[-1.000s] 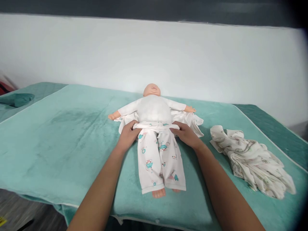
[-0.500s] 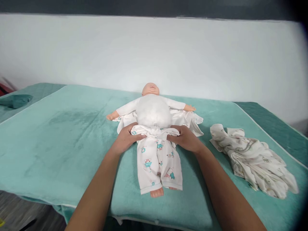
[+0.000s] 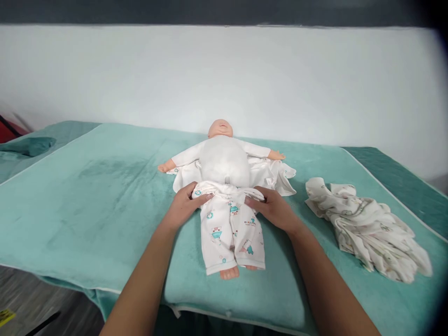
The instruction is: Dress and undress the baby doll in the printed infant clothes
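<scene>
Near the front edge of a green-covered surface, the left hand, thumb closed over the cloth, grips the waistband of printed baby trousers on a doll lying head toward the back edge; the right hand mirrors it, forearms angled inward, likely keeping the waistband evenly spread. A crumpled printed cloth lies toward the right edge.

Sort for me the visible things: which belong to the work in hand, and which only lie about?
In the work:
printed trousers, waistband held by left hand and right hand
doll wearing them
white cloth under the doll, perhaps

Lying about:
crumpled cloth at the right, untouched
yellow item at the lower left
</scene>
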Demonstrator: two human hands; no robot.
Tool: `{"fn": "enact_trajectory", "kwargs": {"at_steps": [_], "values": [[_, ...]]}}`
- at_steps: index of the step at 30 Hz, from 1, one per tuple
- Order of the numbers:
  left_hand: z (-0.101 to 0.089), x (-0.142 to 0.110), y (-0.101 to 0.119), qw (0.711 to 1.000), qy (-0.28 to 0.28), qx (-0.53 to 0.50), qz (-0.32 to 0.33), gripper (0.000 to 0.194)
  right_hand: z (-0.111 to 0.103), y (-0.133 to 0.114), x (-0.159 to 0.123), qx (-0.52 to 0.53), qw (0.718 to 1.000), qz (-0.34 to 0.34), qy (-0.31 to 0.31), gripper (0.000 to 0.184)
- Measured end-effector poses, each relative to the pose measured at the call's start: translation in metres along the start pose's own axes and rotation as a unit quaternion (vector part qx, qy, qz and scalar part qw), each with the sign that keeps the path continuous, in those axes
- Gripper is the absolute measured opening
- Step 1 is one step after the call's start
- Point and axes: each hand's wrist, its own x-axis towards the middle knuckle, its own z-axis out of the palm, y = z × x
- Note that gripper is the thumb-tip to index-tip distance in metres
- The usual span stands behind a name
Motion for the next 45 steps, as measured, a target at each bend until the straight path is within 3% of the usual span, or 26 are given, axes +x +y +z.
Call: {"fn": "enact_trajectory", "kwargs": {"at_steps": [3,6,12,17,22,25,28,31,34,40,45], "values": [[-0.002,-0.015,-0.001,1.000,-0.023,-0.013,-0.004,0.039,-0.004,-0.002,-0.011,0.051,0.996,0.017,-0.066,0.035],[-0.004,-0.028,0.002,0.999,-0.046,0.007,0.009,0.046,-0.003,-0.002,-0.019,0.064,0.995,0.010,-0.073,0.030],[0.001,-0.044,0.001,0.997,-0.002,0.067,0.024,0.029,0.017,0.008,-0.027,0.010,0.996,-0.068,0.061,0.027],[0.009,-0.054,-0.009,0.997,0.054,-0.055,-0.015,0.034,0.031,0.012,-0.038,0.066,0.986,-0.066,0.137,0.027],[0.013,-0.074,-0.005,0.998,0.022,-0.064,0.019,0.041,0.027,0.001,-0.059,0.119,0.992,-0.001,0.050,0.026],[0.015,-0.093,-0.003,0.999,-0.012,-0.021,0.045,0.081,0.024,-0.004,-0.077,0.107,0.994,-0.019,-0.020,0.061],[0.021,-0.111,-0.005,0.995,-0.039,0.050,0.072,0.119,0.027,-0.002,-0.092,0.042,0.996,-0.068,-0.034,0.102],[0.030,-0.119,-0.008,0.987,-0.039,0.118,0.106,0.132,0.035,0.001,-0.099,0.003,0.996,-0.085,-0.010,0.115],[0.040,-0.121,-0.003,0.979,-0.015,0.161,0.122,0.124,0.042,-0.001,-0.101,0.009,0.997,-0.067,0.023,0.093],[0.039,-0.128,0.025,0.971,-0.032,0.199,0.129,0.066,0.044,-0.010,-0.112,0.059,0.994,-0.003,0.088,0.038],[0.020,-0.140,0.045,0.984,-0.059,0.163,0.036,0.057,0.037,-0.027,-0.118,0.138,0.987,0.070,0.038,0.028]]}}
